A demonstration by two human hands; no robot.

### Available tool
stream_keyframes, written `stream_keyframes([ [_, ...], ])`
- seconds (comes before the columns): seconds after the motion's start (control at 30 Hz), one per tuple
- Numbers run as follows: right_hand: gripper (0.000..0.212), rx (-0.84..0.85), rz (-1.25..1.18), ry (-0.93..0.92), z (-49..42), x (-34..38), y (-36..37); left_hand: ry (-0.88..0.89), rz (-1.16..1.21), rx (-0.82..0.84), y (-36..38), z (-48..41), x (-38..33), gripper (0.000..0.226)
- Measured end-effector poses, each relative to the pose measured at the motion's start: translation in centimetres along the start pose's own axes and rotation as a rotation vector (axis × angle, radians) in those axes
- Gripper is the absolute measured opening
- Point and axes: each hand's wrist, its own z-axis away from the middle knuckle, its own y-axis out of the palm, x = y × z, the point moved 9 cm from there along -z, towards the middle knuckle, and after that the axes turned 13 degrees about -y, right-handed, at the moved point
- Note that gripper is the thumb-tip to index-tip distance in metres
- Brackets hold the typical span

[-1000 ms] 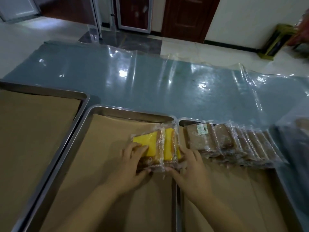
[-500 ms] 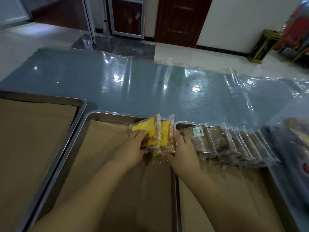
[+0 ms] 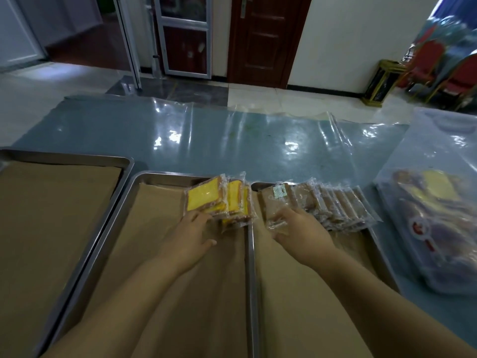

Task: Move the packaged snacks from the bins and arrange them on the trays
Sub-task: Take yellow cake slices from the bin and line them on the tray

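Yellow packaged snacks (image 3: 206,196) lean in a short row at the far right corner of the middle tray (image 3: 165,175). My left hand (image 3: 191,233) rests against their front, fingers touching the nearest pack. A row of several brown packaged snacks (image 3: 333,205) lies across the far end of the right tray (image 3: 380,250). My right hand (image 3: 299,226) lies on the leftmost brown pack (image 3: 277,196), fingers spread. A clear plastic bin (image 3: 438,218) with more snacks stands at the right.
A third tray (image 3: 77,160) lined with brown paper sits at the left. The trays stand on a blue table under clear plastic film (image 3: 232,140). Doors, a wall and red chairs (image 3: 438,63) lie beyond the table.
My right hand left the yellow packs and moved right onto the brown row. The yellow packs now lean at the tray's far corner. The view tilted up.
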Motion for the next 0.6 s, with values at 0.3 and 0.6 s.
stream_keyframes([
  [0.3,0.046,0.105,0.083,-0.124,7.6,-5.1,-6.7,0.061,-0.067,-0.082,-0.4,7.5,-12.2,0.044],
  [0.6,0.050,0.156,0.113,-0.167,16.0,-13.1,-14.5,0.164,-0.132,-0.157,3.0,13.9,-25.6,0.040],
])
